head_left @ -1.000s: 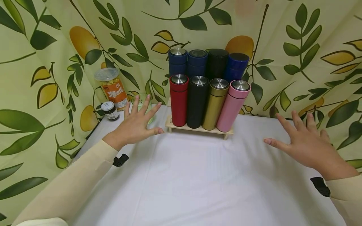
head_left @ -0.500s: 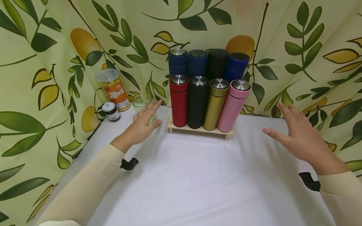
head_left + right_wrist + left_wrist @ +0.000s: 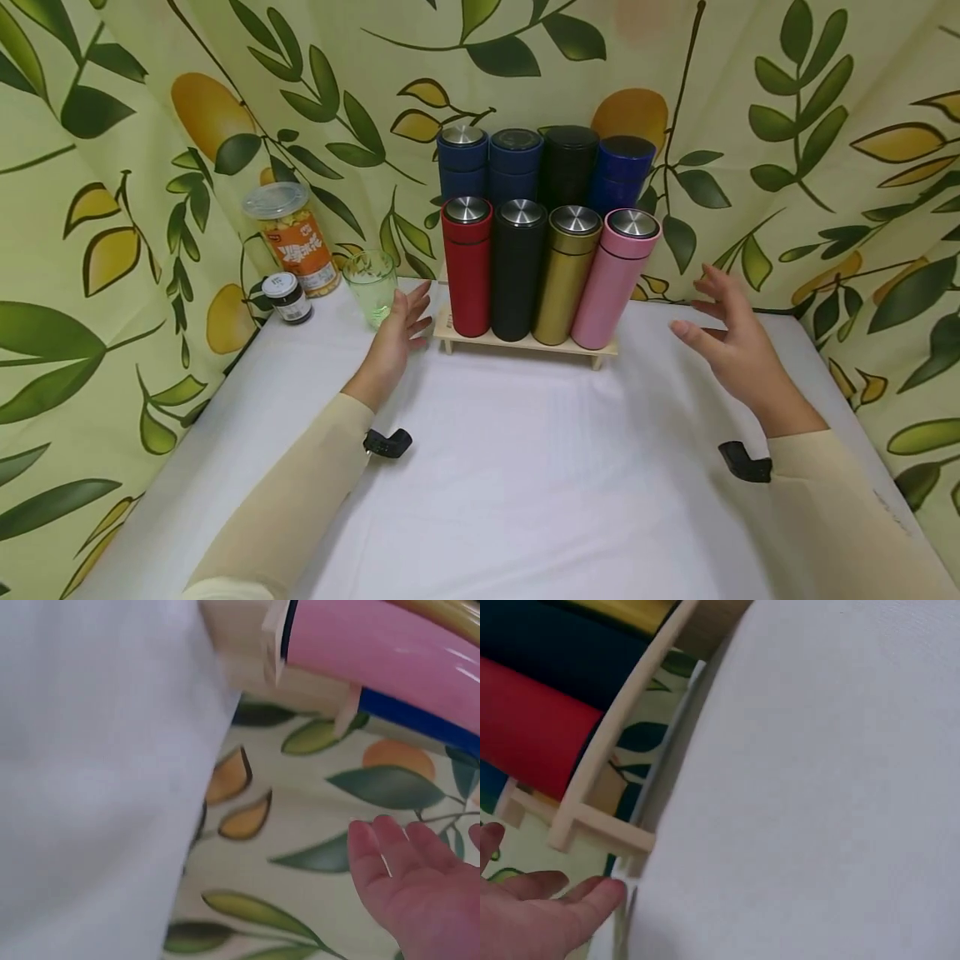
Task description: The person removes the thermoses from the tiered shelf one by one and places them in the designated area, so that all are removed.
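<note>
A wooden rack (image 3: 609, 350) stands at the back of the table with two rows of thermos bottles. In front are a red bottle (image 3: 468, 271), a black bottle (image 3: 517, 275), a gold bottle (image 3: 567, 279) and a pink bottle (image 3: 617, 283). Behind them rise two navy bottles (image 3: 515, 162), another black bottle (image 3: 570, 167) and a bright blue bottle (image 3: 621, 177). My left hand (image 3: 392, 342), holding nothing, is just left of the rack, its fingers near the rack's foot in the left wrist view. To the right, apart from the pink bottle, my bare right hand (image 3: 731, 346) hovers with relaxed fingers.
A clear green glass (image 3: 367, 292) stands right behind my left hand. Farther left are a tub of yellow snacks (image 3: 300, 246) and a small dark jar (image 3: 287, 298) with a white lid. A leaf-patterned curtain (image 3: 795, 167) hangs behind the white table (image 3: 540, 475).
Both hands have moved inward toward the rack, the left one rightward and the right one leftward. Their widely spread fingers have drawn closer together. The bottles stand where they were.
</note>
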`<state>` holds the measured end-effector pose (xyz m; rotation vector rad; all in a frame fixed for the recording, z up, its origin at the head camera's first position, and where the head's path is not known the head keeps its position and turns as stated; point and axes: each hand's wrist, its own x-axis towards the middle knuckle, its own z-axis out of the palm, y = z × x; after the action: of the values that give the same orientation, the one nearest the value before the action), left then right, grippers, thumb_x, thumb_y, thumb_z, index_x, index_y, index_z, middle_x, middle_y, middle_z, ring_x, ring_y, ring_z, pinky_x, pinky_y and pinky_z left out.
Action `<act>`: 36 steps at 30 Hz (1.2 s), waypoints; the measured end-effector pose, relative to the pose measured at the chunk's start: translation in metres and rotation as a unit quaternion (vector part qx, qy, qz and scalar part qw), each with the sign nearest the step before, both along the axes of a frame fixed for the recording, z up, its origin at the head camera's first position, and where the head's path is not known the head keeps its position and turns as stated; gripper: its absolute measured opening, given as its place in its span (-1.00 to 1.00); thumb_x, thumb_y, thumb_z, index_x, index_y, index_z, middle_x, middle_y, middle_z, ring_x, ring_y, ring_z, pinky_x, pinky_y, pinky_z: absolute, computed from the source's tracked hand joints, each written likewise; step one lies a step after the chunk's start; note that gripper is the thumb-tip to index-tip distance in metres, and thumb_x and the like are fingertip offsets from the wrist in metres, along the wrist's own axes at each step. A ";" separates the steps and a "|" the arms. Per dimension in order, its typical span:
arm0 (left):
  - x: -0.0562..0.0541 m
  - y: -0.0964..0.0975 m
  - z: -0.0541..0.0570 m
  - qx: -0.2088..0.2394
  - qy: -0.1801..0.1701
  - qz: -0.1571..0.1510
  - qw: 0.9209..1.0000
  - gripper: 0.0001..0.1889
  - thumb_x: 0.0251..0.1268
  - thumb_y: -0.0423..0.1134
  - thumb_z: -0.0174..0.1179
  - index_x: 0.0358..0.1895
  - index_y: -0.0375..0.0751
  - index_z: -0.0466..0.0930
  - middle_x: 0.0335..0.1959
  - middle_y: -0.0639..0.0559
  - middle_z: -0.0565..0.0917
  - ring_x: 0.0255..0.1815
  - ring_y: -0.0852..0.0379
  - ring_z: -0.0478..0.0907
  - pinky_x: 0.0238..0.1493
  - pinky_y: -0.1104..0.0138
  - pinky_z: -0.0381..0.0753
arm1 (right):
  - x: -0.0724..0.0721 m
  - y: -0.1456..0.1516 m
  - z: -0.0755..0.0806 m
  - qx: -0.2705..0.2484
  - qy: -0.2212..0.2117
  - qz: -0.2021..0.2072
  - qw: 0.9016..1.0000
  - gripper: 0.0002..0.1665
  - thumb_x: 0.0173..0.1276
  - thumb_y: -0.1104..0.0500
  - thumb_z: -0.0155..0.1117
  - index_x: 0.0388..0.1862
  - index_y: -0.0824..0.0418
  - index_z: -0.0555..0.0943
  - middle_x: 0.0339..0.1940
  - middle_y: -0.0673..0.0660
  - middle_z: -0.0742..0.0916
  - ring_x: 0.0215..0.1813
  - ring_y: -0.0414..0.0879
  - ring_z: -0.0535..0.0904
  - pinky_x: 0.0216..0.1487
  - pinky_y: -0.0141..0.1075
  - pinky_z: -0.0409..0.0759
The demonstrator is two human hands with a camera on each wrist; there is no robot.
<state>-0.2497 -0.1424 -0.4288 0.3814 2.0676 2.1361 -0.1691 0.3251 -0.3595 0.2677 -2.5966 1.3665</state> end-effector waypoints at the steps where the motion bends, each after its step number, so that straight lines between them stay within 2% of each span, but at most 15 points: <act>1: -0.001 0.003 -0.004 0.022 -0.022 0.000 1.000 0.02 0.57 0.61 -0.40 0.81 -0.04 0.06 0.77 -0.31 0.00 0.69 -0.48 0.02 0.63 -0.32 0.04 | -0.002 -0.003 -0.002 -0.010 -0.004 -0.003 1.000 0.09 0.68 0.09 0.32 0.87 0.03 -0.16 0.72 0.40 0.20 0.61 0.49 0.21 0.52 0.41 0.27; 3: -0.004 0.008 -0.012 0.057 -0.058 0.002 0.997 -0.05 0.64 0.53 -0.39 0.80 -0.06 0.09 0.77 -0.32 0.00 0.68 -0.46 0.06 0.63 -0.27 0.09 | -0.004 -0.009 -0.005 -0.030 -0.008 -0.010 0.999 0.07 0.68 0.08 0.33 0.87 0.03 -0.13 0.70 0.37 0.27 0.60 0.43 0.26 0.54 0.10 0.42; 5: -0.006 0.013 -0.018 0.077 -0.077 0.007 0.994 -0.10 0.71 0.45 -0.37 0.77 -0.14 0.15 0.75 -0.32 0.06 0.66 -0.43 0.14 0.62 -0.23 0.16 | -0.008 -0.016 -0.007 -0.050 -0.009 -0.015 0.999 0.06 0.67 0.08 0.34 0.86 0.04 -0.09 0.66 0.34 0.33 0.58 0.37 0.31 0.42 -0.19 0.53; 7: -0.008 0.018 -0.024 0.080 -0.084 0.019 0.993 -0.12 0.74 0.41 -0.30 0.73 -0.22 0.23 0.72 -0.28 0.17 0.64 -0.35 0.21 0.60 -0.17 0.25 | -0.011 -0.022 -0.009 -0.069 -0.012 -0.021 0.997 0.05 0.66 0.07 0.36 0.85 0.03 -0.07 0.64 0.31 0.36 0.57 0.31 0.35 0.32 -0.32 0.58; 10: -0.010 0.024 -0.029 0.080 -0.082 0.042 0.993 -0.21 0.79 0.30 -0.17 0.64 -0.34 0.35 0.65 -0.24 0.33 0.61 -0.22 0.31 0.57 -0.08 0.34 | -0.018 -0.033 -0.012 -0.105 -0.015 -0.026 0.994 0.04 0.66 0.05 0.37 0.84 0.02 -0.05 0.64 0.31 0.37 0.58 0.26 0.35 0.42 -0.17 0.56; 12: -0.011 0.025 -0.033 0.076 -0.078 0.061 0.992 -0.35 0.83 0.10 -0.04 0.59 -0.38 0.42 0.61 -0.23 0.40 0.57 -0.17 0.37 0.54 -0.02 0.41 | -0.022 -0.039 -0.013 -0.128 -0.017 -0.027 0.991 0.04 0.65 0.04 0.38 0.84 0.00 -0.03 0.63 0.30 0.37 0.58 0.24 0.35 0.47 -0.07 0.53; 14: -0.012 0.025 -0.038 0.075 -0.075 0.076 0.991 -0.49 0.81 -0.11 0.04 0.54 -0.41 0.48 0.55 -0.24 0.46 0.51 -0.14 0.44 0.49 0.03 0.47 | -0.026 -0.045 -0.015 -0.146 -0.014 -0.028 0.989 0.04 0.63 0.04 0.40 0.83 0.01 -0.01 0.62 0.29 0.38 0.58 0.24 0.36 0.48 -0.07 0.53; 17: -0.013 0.025 -0.044 0.065 -0.070 0.095 0.991 -0.58 0.72 -0.35 0.10 0.49 -0.40 0.54 0.43 -0.26 0.52 0.39 -0.10 0.52 0.39 0.11 0.58 | -0.031 -0.054 -0.017 -0.167 -0.007 -0.032 0.985 0.05 0.59 0.05 0.46 0.82 0.04 0.04 0.60 0.26 0.42 0.56 0.22 0.38 0.44 -0.16 0.56; 21: -0.014 0.026 -0.049 0.058 -0.062 0.100 0.991 -0.60 0.71 -0.37 0.15 0.48 -0.37 0.57 0.35 -0.25 0.56 0.32 -0.06 0.56 0.30 0.19 0.64 | -0.037 -0.064 -0.024 -0.181 0.001 -0.038 0.983 0.06 0.54 0.05 0.52 0.80 0.03 0.10 0.56 0.23 0.44 0.53 0.17 0.40 0.40 -0.19 0.57; 27: -0.013 0.026 -0.052 0.044 -0.053 0.108 0.992 -0.61 0.70 -0.37 0.16 0.45 -0.34 0.60 0.41 -0.23 0.59 0.34 -0.08 0.58 0.27 0.19 0.67 | -0.045 -0.081 -0.038 -0.200 0.010 -0.043 0.979 0.03 0.50 0.10 0.57 0.76 0.03 0.17 0.50 0.20 0.49 0.45 0.07 0.44 0.35 -0.16 0.55; 36: -0.013 0.028 -0.052 0.032 -0.044 0.113 0.992 -0.62 0.69 -0.35 0.16 0.44 -0.29 0.62 0.40 -0.21 0.61 0.36 -0.07 0.59 0.30 0.16 0.66 | -0.051 -0.093 -0.041 -0.168 0.035 -0.071 0.983 -0.01 0.48 0.09 0.59 0.72 0.10 0.24 0.47 0.18 0.51 0.41 0.10 0.46 0.36 -0.05 0.58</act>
<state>-0.2631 -0.1143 -0.4812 0.0613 2.0859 2.3016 -0.2197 0.2317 -0.4006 0.0742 -2.2304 1.6753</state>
